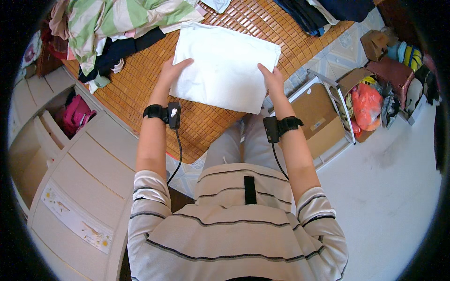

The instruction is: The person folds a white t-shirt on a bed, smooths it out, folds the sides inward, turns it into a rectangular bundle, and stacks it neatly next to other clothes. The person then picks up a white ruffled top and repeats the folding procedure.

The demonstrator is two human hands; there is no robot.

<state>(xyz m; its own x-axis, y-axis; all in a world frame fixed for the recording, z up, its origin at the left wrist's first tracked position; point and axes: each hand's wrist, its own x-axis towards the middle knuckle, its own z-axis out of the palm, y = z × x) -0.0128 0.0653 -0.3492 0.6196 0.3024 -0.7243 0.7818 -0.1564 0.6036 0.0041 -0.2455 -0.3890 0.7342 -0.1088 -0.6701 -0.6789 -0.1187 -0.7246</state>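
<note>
A white cloth, roughly rectangular with a seamed edge, spreads between my two hands over a woven bamboo mat. My left hand grips its left side, thumb on top and fingers hidden beneath. On the opposite side my right hand holds the cloth the same way, with the thumb lying over the edge. The near edge of the cloth hangs close to my knees. Whether its underside touches the mat cannot be seen.
Heaped clothes with a green-and-white striped fabric lie at the far left. Dark folded garments sit at the far right. A white cabinet with an open compartment stands left. On the right are a metal-framed rack, cardboard and a red plastic bag.
</note>
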